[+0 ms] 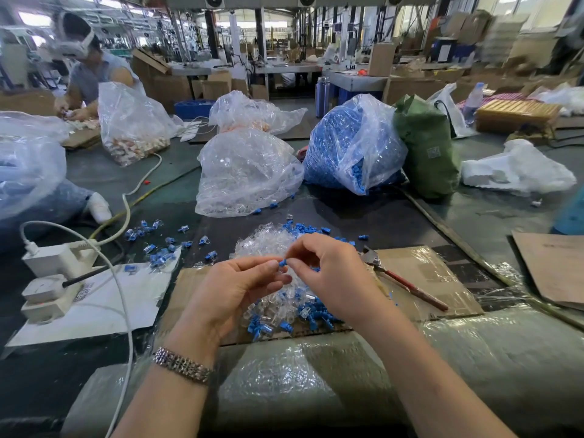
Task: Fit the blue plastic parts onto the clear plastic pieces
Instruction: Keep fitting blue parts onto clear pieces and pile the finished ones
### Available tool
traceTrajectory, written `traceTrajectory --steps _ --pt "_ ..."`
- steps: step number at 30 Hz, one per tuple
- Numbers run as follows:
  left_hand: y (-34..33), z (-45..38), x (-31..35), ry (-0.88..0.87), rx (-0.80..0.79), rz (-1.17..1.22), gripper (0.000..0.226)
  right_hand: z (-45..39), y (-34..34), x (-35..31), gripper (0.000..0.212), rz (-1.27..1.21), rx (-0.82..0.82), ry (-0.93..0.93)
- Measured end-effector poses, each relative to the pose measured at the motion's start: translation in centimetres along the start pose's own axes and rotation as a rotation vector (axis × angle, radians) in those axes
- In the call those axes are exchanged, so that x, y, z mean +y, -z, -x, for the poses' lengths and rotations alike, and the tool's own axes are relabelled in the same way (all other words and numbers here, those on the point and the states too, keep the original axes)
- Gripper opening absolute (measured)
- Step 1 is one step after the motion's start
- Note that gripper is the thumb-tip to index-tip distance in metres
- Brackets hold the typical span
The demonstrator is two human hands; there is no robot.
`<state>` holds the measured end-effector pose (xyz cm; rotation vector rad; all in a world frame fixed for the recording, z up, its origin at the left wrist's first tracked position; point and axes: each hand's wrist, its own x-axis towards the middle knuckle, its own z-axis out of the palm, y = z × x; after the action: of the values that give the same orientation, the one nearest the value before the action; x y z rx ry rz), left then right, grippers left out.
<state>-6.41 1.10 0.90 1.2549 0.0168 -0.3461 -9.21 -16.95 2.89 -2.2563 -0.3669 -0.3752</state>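
The clear piece, if any, between the left hand (235, 287) and right hand (328, 276) is hidden behind the fingers; only a blue part (282, 263) peeks out. Beyond the blue bag (350, 143), the hall blurs.

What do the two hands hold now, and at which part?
The right hand pinches a small blue part by its right end. The left hand meets it; any clear piece there cannot be told.
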Motion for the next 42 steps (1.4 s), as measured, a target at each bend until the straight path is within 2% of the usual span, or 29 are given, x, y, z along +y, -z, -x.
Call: traceTrajectory --steps 9,12,15,17,19,23,27,35,38,40,42 --pt "0.3 0.0 0.0 0.021 -0.07 -0.069 0.023 0.1 -0.2 -0.5 0.007 0.202 -0.09 0.106" --pt "1.3 0.1 0.0 0.012 -0.187 -0.112 0.026 0.1 0.1 -0.4 0.008 0.264 -0.122 0.104" --pt "1.7 0.1 -0.3 -0.041 -0.272 -0.268 0.041 0.1 0.4 -0.3 0.006 0.234 -0.138 0.094" --pt "1.5 0.0 -0.8 -0.092 -0.207 -0.302 0.057 0.2 0.5 -0.4 0.005 0.196 -0.141 0.09" --pt "1.2 -0.2 -1.2 -0.137 -0.16 -0.26 0.063 0.4 0.5 -0.4 0.004 0.148 -0.13 0.087" --pt "1.2 -0.1 -1.5 -0.152 -0.202 -0.17 0.057 0.6 0.8 -0.2 0.005 0.071 -0.094 0.075" --pt "0.9 0.2 -1.5 -0.171 -0.203 -0.197 0.038 0.6 0.9 -0.1 0.005 0.128 -0.104 0.106" --pt "1.0 0.4 -1.6 -0.175 -0.195 -0.234 0.028 0.5 1.0 -0.2 0.006 0.17 -0.136 0.142" --pt "1.2 0.4 -1.6 -0.175 -0.201 -0.204 0.032 0.6 1.5 0.1 0.013 0.06 -0.131 0.071" --pt "1.4 0.3 -1.7 -0.177 -0.192 -0.172 0.03 0.7 2.3 1.0 0.019 0.036 -0.059 -0.021" --pt "1.5 0.1 -1.8 -0.177 -0.176 -0.158 0.034 0.8 3.5 2.7 0.027 0.217 0.017 -0.185"
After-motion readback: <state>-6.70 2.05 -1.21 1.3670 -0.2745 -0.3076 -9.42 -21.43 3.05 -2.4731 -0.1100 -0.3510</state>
